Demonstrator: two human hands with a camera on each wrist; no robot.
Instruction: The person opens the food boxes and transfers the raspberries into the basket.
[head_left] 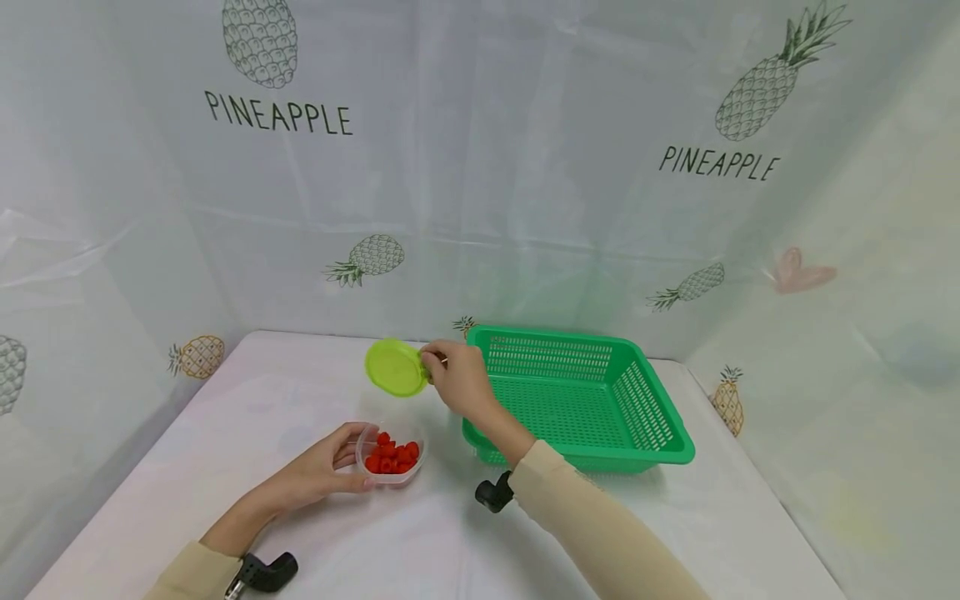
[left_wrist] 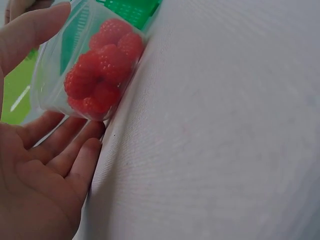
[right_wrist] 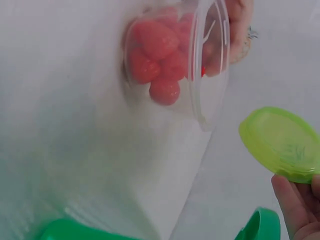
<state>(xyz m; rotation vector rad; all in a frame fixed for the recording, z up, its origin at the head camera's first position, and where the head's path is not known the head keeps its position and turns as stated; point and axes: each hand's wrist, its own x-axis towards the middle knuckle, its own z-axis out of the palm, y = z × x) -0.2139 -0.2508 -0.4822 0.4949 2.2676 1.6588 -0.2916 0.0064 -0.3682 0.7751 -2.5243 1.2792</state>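
Observation:
A small clear plastic container (head_left: pixel 389 481) stands on the white-covered table, holding several red raspberries (head_left: pixel 390 457). My left hand (head_left: pixel 318 469) holds it from the left side, with the thumb near the front and the fingers around the back. The left wrist view shows the thumb (left_wrist: pixel 37 30) by the rim and the fingertips against the lower wall. Above and behind the container, my right hand (head_left: pixel 461 377) pinches a round yellow-green lid (head_left: pixel 395 367) by its edge. The lid is tilted and apart from the container, whose top is uncovered.
A green plastic basket (head_left: pixel 592 457) with slotted walls stands to the right, partly behind the right forearm. Behind the table (head_left: pixel 300 367) hangs a pale sheet (head_left: pixel 480 167) printed with pineapples. Black wrist devices (head_left: pixel 272 573) sit at both cuffs.

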